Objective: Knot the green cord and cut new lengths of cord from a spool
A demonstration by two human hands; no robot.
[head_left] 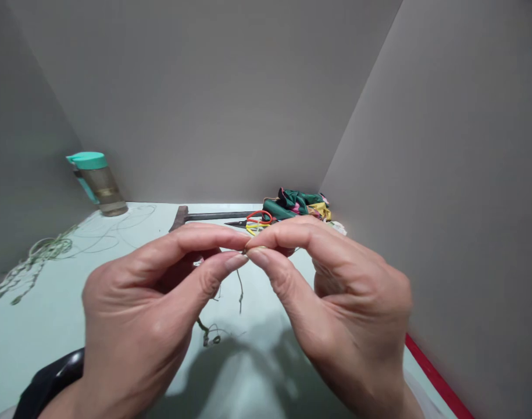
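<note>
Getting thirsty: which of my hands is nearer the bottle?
Left. Your left hand is in front and to the right of the bottle; your right hand is farther right.

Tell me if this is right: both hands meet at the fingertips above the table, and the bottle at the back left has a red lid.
Wrong colour: the head view shows the bottle at the back left with a turquoise lid, not a red one. The left hand and right hand do meet at the fingertips above the table.

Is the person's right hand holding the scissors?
No, the scissors lie on the table, beyond the right hand.
</note>
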